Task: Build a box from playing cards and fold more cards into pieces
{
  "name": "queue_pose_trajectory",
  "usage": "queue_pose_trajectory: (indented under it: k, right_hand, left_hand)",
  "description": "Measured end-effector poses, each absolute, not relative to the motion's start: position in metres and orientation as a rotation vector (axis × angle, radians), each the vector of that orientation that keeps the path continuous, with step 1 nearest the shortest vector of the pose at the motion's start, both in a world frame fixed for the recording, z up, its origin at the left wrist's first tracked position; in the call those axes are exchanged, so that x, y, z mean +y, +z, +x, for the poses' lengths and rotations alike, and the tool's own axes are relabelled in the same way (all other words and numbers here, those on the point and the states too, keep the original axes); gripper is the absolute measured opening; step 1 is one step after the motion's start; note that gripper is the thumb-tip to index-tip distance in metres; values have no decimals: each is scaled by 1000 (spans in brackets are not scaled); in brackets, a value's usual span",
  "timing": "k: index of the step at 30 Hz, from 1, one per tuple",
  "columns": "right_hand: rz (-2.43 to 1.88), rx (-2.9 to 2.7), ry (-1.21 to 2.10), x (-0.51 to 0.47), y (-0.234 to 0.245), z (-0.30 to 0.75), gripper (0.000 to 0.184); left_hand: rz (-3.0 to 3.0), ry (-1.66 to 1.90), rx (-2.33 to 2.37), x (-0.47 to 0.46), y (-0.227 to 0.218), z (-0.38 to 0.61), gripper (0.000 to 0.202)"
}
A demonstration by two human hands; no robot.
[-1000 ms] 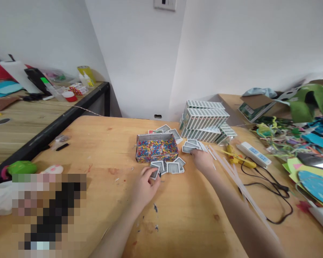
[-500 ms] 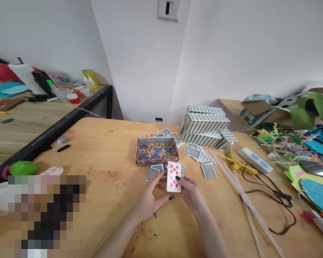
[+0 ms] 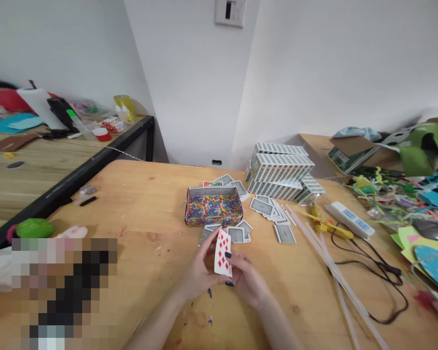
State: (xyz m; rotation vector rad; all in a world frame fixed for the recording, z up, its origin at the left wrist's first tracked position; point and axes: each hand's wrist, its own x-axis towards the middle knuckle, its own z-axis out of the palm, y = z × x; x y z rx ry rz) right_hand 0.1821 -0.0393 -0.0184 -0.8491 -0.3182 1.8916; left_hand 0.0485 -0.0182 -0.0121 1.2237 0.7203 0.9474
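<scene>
Between my two hands is a playing card [image 3: 222, 255], a red diamonds card with its face toward me and tilted to the left. My right hand [image 3: 248, 276] pinches it, the dark-nailed thumb lying over its right side. My left hand [image 3: 200, 272] curves around the left side, fingertips at the upper edge and thumb near the lower corner. Just beyond stands an open box [image 3: 213, 221] lined with a colourful pattern. Loose cards lie face down between the box and my hands [image 3: 236, 235], and more cards [image 3: 262, 206] are spread to its right.
Striped card boxes [image 3: 282, 166] are stacked at the back right. Nearer on the right lie a yellow glue gun [image 3: 330, 228], a power strip [image 3: 349, 218], a black cable [image 3: 377, 262] and long translucent sticks [image 3: 343, 284]. Craft scraps [image 3: 390, 199] pile up at far right.
The card has moved left and slightly down and now leans at an angle. My right hand has shifted left, closer to my left hand. Cards behind show more fully.
</scene>
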Motion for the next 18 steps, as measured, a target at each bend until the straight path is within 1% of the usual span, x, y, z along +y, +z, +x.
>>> queue_pose_trajectory:
  k: [3, 6, 11, 13, 15, 18]
  right_hand:
    - [-837, -412, 1906, -41, -16, 178, 12]
    - [-837, -513, 1841, -40, -15, 174, 16]
    - [-806, -798, 1699, -42, -13, 176, 36]
    - [-818, -883, 1667, -43, -14, 175, 40]
    - [-861, -914, 1614, -44, -18, 173, 41]
    - [-963, -921, 1512, -43, -27, 171, 32]
  left_hand:
    - [1197, 940, 749, -16, -13, 46, 94]
    - [1159, 949, 784, -14, -15, 44, 86]
    - [1128, 980, 797, -12, -14, 43, 72]
    - [1120, 987, 808, -11, -12, 43, 69]
    - [1106, 971, 811, -10, -10, 43, 67]
    - [1099, 933, 839, -8, -11, 42, 60]
